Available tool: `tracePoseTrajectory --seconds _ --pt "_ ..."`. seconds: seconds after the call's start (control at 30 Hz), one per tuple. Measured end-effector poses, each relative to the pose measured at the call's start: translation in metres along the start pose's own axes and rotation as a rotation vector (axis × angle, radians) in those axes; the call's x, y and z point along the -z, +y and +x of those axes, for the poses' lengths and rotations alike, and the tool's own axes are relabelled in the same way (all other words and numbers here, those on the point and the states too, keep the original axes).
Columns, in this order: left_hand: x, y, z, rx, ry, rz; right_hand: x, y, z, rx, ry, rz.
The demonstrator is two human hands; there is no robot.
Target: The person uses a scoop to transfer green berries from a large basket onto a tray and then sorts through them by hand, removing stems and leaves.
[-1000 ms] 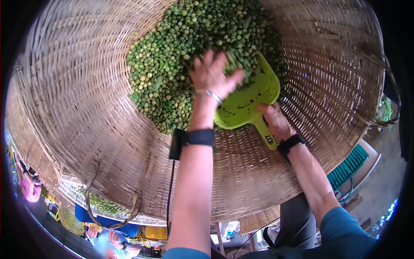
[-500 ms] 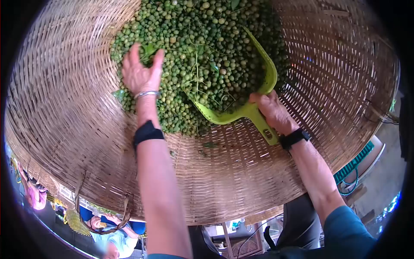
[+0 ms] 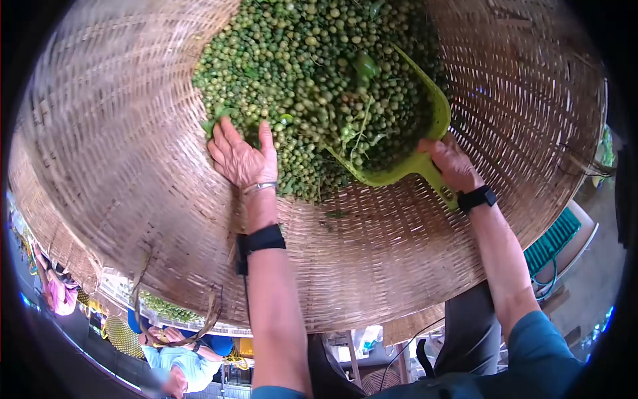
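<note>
A large woven bamboo basket (image 3: 153, 179) holds a heap of small round green berries (image 3: 286, 66) mixed with thin stalks and leaves. My left hand (image 3: 244, 159) lies at the heap's near left edge, palm down with fingers spread, fingertips among the berries beside a green leaf. My right hand (image 3: 454, 163) is wrapped around the handle of a yellow-green plastic scoop (image 3: 392, 175). The scoop's wide curved mouth is pushed into the right side of the heap, and berries hide part of its pan. A pale stalk (image 3: 363, 130) rests on berries in the scoop's mouth.
The basket's rim curves close in front of my legs (image 3: 468, 329). At lower left, a person in a light blue top (image 3: 183, 364) works near more green produce (image 3: 169, 309), and another person in pink (image 3: 61, 296) is farther off. A green slatted item (image 3: 553, 243) lies outside at right.
My left hand has drawn back toward me and to the right, along the heap's edge. The stalk and loose berries have shifted rightward into the scoop's mouth. My right hand keeps its grip.
</note>
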State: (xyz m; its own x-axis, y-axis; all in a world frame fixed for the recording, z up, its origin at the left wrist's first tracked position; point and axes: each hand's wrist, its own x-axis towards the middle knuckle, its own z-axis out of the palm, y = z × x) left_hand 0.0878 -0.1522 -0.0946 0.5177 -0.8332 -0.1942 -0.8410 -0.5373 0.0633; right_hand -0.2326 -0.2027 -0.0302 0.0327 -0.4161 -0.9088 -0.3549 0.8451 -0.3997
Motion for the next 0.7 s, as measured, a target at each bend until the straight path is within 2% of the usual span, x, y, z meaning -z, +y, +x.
tracePoseTrajectory --seconds 0.07,0.1,0.13,0.2,0.23,0.27,0.33,0.4,0.47,0.53,0.57,0.63,0.7 --pt "-0.018 0.01 0.006 -0.043 0.054 -0.132 0.005 0.014 0.01 0.196 -0.12 -0.028" --pt "-0.025 0.02 0.011 0.041 0.002 -0.232 0.002 0.023 0.016 0.228 -0.119 -0.133" --pt "-0.021 0.038 0.018 0.161 -0.141 -0.241 -0.001 0.032 0.02 0.261 -0.114 -0.24" --pt "-0.01 0.068 0.03 0.176 -0.336 -0.504 -0.014 0.041 0.026 0.359 -0.103 -0.386" --pt "-0.02 0.078 0.027 0.123 -0.293 -0.535 -0.024 0.041 0.027 0.425 -0.096 -0.428" --pt "-0.027 0.086 0.019 0.067 -0.255 -0.564 -0.035 0.034 0.02 0.303 -0.072 -0.21" --pt "-0.008 0.1 0.003 -0.029 -0.336 -0.681 -0.041 0.022 0.008 0.194 -0.05 0.012" --pt "0.018 0.111 -0.023 -0.063 -0.441 -0.714 -0.04 0.015 0.004 0.176 -0.126 0.255" --pt "0.046 0.121 -0.047 -0.16 -0.469 -0.618 -0.035 0.027 0.008 0.16 -0.159 0.234" --pt "0.068 0.134 -0.073 -0.211 -0.331 -0.406 -0.039 0.018 0.003 0.196 -0.268 0.449" --pt "0.088 0.137 -0.079 -0.2 -0.339 -0.401 -0.037 0.007 -0.006 0.149 -0.302 0.441" --pt "0.129 0.142 -0.088 -0.199 -0.225 -0.487 -0.031 0.009 -0.015 0.206 -0.386 0.457" --pt "0.177 0.148 -0.096 -0.167 -0.128 -0.56 -0.017 0.0 -0.037 0.175 -0.434 0.405"
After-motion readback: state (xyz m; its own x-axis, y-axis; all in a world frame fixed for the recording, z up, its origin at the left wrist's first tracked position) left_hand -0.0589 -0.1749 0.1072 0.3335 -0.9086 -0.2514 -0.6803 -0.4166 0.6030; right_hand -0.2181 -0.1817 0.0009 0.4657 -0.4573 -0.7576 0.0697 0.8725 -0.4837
